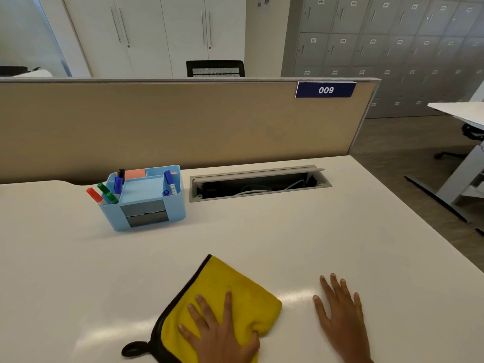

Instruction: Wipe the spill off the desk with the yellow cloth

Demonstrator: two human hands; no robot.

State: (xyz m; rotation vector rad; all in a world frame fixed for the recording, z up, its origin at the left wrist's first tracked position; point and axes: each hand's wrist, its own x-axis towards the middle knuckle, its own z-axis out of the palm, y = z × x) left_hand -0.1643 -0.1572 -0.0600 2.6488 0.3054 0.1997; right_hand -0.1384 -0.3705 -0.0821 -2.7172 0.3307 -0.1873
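I see a white desk [288, 231] backed by a tan partition [183, 121] with a blue "009" tag [325, 89]; white cabinets [157, 35] and grey lockers [392, 48] fill the room behind, and a cable hatch [259, 183] stands open far beyond my fingertips. My left hand [222, 334] lies palm-down on the yellow cloth [225, 292], fingers spread and straight, thumb tucked into a fold at its right edge. My right hand [340, 313] rests flat on bare desk just right of the cloth, fingers apart, holding nothing. I count one cloth, lying under my left fingers and reaching beyond them, and one blue organiser [146, 200], well ahead and left of them, holding about six markers [104, 193]. I cannot make out the spill.
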